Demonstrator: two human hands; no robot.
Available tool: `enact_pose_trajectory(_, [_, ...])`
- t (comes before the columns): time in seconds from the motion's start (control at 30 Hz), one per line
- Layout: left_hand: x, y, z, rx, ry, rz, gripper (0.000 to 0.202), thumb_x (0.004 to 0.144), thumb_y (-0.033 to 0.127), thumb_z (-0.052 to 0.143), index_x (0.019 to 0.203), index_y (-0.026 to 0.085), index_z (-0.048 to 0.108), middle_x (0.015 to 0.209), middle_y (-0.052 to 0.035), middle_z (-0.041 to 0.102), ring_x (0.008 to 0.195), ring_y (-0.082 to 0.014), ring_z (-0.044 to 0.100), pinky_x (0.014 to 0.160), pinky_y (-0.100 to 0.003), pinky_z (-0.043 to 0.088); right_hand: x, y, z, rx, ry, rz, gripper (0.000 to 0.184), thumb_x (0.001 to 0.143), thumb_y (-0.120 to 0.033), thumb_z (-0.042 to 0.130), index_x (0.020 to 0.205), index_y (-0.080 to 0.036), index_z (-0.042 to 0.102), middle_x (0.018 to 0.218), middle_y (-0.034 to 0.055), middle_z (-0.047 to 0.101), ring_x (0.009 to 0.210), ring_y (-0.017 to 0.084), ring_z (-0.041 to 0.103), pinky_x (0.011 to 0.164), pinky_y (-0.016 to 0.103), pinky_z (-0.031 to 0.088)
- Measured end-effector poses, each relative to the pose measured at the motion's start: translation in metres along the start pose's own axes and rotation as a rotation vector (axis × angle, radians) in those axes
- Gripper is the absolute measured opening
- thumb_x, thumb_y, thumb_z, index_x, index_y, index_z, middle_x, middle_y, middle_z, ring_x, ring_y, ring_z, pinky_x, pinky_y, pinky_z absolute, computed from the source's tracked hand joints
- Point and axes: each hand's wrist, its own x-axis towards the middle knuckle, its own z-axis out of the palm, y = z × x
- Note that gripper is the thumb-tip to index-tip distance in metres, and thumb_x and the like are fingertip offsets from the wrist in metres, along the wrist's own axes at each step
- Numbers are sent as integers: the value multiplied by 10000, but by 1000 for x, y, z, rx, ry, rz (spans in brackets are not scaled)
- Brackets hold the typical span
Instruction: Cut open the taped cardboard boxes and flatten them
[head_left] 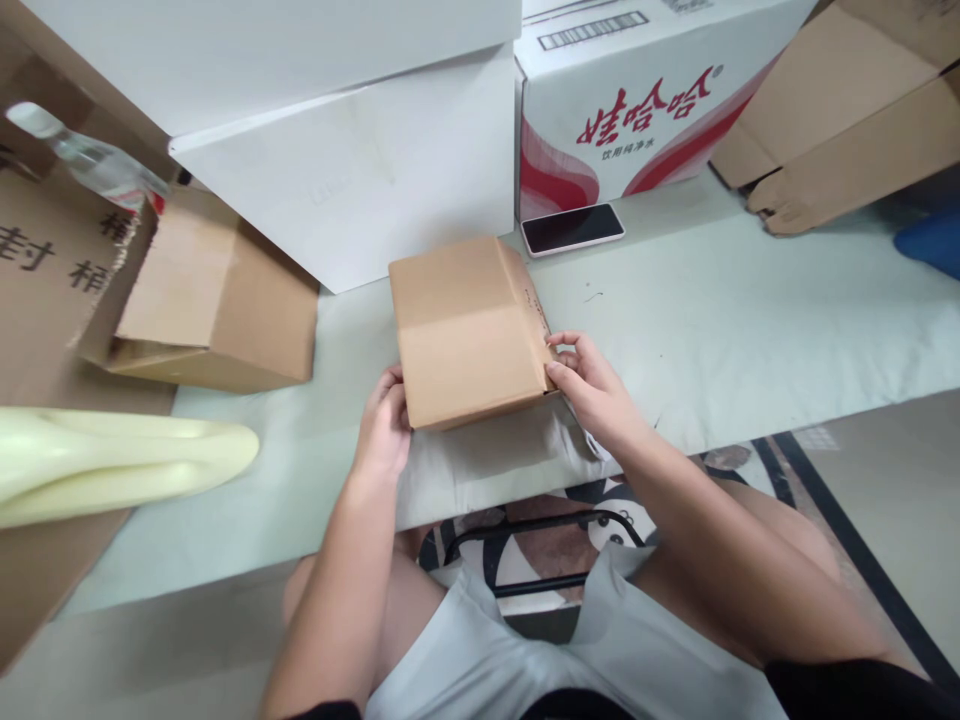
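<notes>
A small brown cardboard box (pixel 465 330) lies on the pale green table (pixel 712 330) in front of me, its top flaps folded flat. My left hand (pixel 384 428) grips its near left corner with curled fingers. At the near right corner, my right hand (pixel 589 385) pinches the box's edge between fingertips and thumb. A grey-white cloth or bag (pixel 495 455) lies under the box's near side and hangs over the table edge.
Large white boxes (pixel 352 150) and a white carton with red print (pixel 630 90) stand behind. A phone (pixel 572 228) lies screen-up beside them. An open brown box (pixel 217 300) sits left, a pale yellow object (pixel 112 460) nearer left, brown flaps (pixel 847 110) far right.
</notes>
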Motion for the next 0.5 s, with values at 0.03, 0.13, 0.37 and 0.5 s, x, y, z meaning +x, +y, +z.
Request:
enact_pose_trajectory(0.03, [0,0,0,5,-4,0,313,628,375,787,864,195,687,816,-27,688,730,-172,638,601,-270,428,0,0,0,3,-2,-3,361,832,-431,574,1121,-251,456,671,-84,451,654,155,470,706,341,358])
enact_pose_trajectory(0.13, [0,-1,0,14,-6,2,324,637,389,791,872,196,677,793,-22,674,742,-182,644,635,-280,442,1,1,0,5,-4,-12,359,833,-428,580,1119,-251,454,662,-87,440,648,152,464,696,333,358])
enact_pose_trajectory(0.37, [0,-3,0,9,17,18,294,630,376,792,842,201,688,778,-14,676,764,-181,652,638,-268,455,0,0,0,-7,-2,-11,363,828,-435,566,1118,-250,449,669,-85,431,641,150,440,686,333,341])
enact_pose_trajectory(0.5, [0,-5,0,14,5,19,297,631,390,792,838,201,693,747,-13,665,750,-185,644,591,-263,436,0,0,1,-11,7,-6,366,829,-438,563,1120,-245,452,664,-85,424,635,151,421,689,334,335])
